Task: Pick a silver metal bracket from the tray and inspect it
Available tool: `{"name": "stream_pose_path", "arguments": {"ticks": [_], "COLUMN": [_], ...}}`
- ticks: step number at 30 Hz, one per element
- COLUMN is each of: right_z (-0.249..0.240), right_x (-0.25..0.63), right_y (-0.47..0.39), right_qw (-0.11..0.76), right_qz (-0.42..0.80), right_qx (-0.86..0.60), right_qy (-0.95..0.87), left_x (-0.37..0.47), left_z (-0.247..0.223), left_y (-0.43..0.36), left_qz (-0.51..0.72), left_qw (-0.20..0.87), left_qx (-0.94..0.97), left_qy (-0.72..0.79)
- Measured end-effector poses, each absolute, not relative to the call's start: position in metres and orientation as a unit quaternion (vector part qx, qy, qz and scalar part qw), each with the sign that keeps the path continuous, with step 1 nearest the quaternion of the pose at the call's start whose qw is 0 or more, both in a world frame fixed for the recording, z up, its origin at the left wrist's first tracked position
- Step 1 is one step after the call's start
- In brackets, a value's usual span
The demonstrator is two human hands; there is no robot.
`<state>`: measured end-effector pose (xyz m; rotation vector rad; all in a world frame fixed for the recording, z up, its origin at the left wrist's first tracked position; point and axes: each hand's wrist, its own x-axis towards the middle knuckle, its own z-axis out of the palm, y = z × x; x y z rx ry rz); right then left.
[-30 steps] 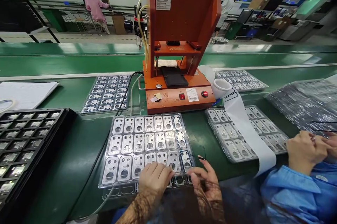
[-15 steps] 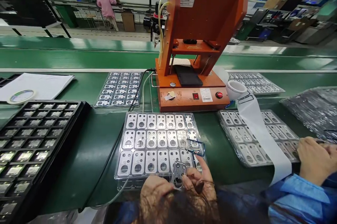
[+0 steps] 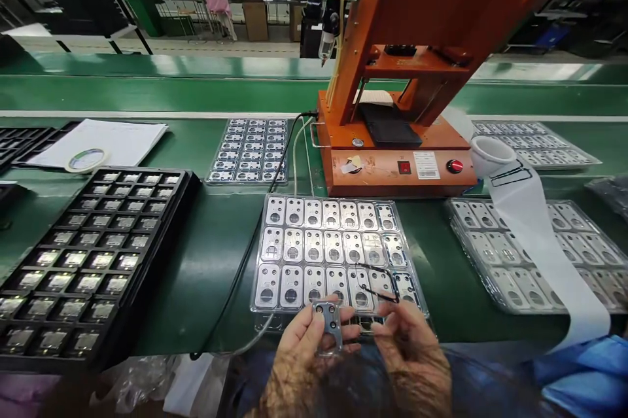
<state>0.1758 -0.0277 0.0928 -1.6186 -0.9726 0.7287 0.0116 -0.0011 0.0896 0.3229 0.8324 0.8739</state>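
Observation:
My left hand (image 3: 307, 346) holds a small metal plate (image 3: 328, 323) with round holes upright at the near edge of a clear tray (image 3: 338, 254) filled with several like plates. My right hand (image 3: 409, 343) pinches a thin black frame-shaped gasket (image 3: 375, 284) that hangs just above the tray's near right corner. Both hands are close together in front of the tray, below an orange press machine (image 3: 397, 150).
A black tray (image 3: 88, 254) of parts lies on the left. More clear trays (image 3: 250, 150) (image 3: 527, 254) lie behind and to the right. A white liner strip (image 3: 544, 248) unrolls from a white roll (image 3: 488, 153). A tape ring (image 3: 87, 159) rests on paper (image 3: 125, 140). A blue sleeve (image 3: 583, 372) shows at right.
My left hand has lifted a metal plate out of the tray's near row and turned it upright. My right hand has raised the black gasket. My view has shifted right and down.

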Motion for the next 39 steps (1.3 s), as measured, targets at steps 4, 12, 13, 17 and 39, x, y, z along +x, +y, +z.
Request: {"name": "stream_pose_path", "arguments": {"ticks": [4,12,13,17,39], "right_z": [0.132,0.132,0.130,0.132,0.138], "right_x": [0.172,0.167,0.169,0.172,0.176], "right_y": [-0.020,-0.010,-0.009,-0.004,0.000], "right_qw": [0.557,0.476,0.468,0.449,0.461], "right_qz": [0.319,0.454,0.463,0.498,0.567], "right_qx": [-0.653,-0.630,-0.622,-0.603,-0.523], "right_qy": [-0.402,-0.413,-0.423,-0.433,-0.439], "left_x": [0.002,0.005,0.005,0.005,0.022], "left_z": [0.103,0.120,0.121,0.121,0.150], "left_y": [0.008,0.005,0.005,0.003,0.009], "left_qz": [0.395,0.392,0.395,0.379,0.418], "left_qw": [0.851,0.859,0.857,0.853,0.843], "left_qx": [0.060,0.003,-0.005,-0.001,-0.120], "left_qy": [0.340,0.330,0.331,0.358,0.318]}}
